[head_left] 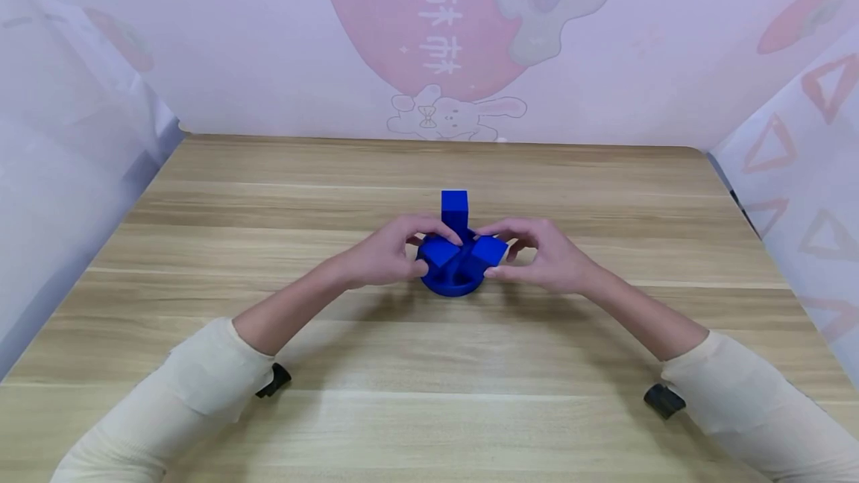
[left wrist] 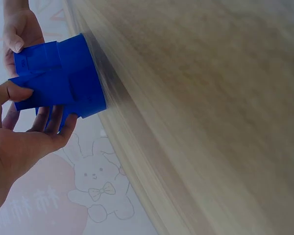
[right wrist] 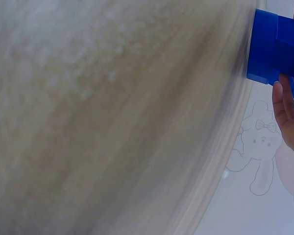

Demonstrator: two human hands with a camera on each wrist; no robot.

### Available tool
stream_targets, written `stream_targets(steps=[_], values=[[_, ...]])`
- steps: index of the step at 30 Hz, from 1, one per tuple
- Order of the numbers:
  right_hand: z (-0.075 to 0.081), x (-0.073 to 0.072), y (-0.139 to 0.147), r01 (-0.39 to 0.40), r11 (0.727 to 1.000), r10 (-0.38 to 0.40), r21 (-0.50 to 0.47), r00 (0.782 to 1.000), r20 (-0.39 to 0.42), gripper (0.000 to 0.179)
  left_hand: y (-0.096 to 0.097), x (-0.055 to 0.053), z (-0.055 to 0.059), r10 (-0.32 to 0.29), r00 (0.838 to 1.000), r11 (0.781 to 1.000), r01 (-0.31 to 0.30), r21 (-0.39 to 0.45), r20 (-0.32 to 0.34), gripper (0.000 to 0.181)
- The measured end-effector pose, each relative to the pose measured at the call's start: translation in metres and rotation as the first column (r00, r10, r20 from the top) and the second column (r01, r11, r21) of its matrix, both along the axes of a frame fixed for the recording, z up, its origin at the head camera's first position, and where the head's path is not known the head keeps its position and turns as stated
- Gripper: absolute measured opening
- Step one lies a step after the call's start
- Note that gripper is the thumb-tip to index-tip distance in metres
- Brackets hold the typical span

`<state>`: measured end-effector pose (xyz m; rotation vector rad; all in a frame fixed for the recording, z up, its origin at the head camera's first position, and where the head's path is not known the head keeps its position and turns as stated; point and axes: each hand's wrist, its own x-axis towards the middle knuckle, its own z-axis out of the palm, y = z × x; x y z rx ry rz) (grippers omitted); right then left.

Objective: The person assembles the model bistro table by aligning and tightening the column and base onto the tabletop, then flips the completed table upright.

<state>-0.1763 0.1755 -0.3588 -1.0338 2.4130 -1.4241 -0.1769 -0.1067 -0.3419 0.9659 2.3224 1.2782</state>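
A glossy blue piece with a round base [head_left: 452,289] stands on the wooden table, and three square-topped blocks rise from it. My left hand [head_left: 385,256] grips the left block [head_left: 439,252] between thumb and fingers. On the other side, my right hand [head_left: 553,259] holds the right block [head_left: 491,250] the same way. Behind them, the rear block [head_left: 454,203] stands untouched and taller in view. The left wrist view shows the left thumb [left wrist: 19,91] pressed on a block's side. Much of the right hand [right wrist: 293,122] is cut off in the right wrist view.
The wooden table [head_left: 429,393] runs back to a printed wall sheet [head_left: 268,58]. White sheets hang at the left [head_left: 60,170] and right [head_left: 819,170]. Black wrist pieces show under the left sleeve [head_left: 215,371] and right sleeve [head_left: 731,386].
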Motion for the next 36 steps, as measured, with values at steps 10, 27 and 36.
stream_targets(steps=[10, 27, 36], values=[[-0.001, 0.001, 0.0, 0.003, 1.0, -0.003, -0.014, 1.0, 0.001, 0.048, -0.003, 0.003, -0.002, 0.077, 0.994, 0.997, -0.079, -0.023, -0.078, 0.058], [-0.003, 0.0, -0.001, 0.004, 1.0, -0.004, -0.016, 1.0, -0.002, 0.048, -0.005, 0.005, 0.0, 0.075, 0.994, 0.997, -0.075, 0.01, -0.083, 0.046], [-0.004, 0.0, -0.001, 0.006, 1.0, -0.006, -0.014, 1.0, -0.004, 0.048, -0.011, 0.002, -0.003, 0.006, 0.997, 0.999, -0.003, 0.038, -0.079, 0.036]])
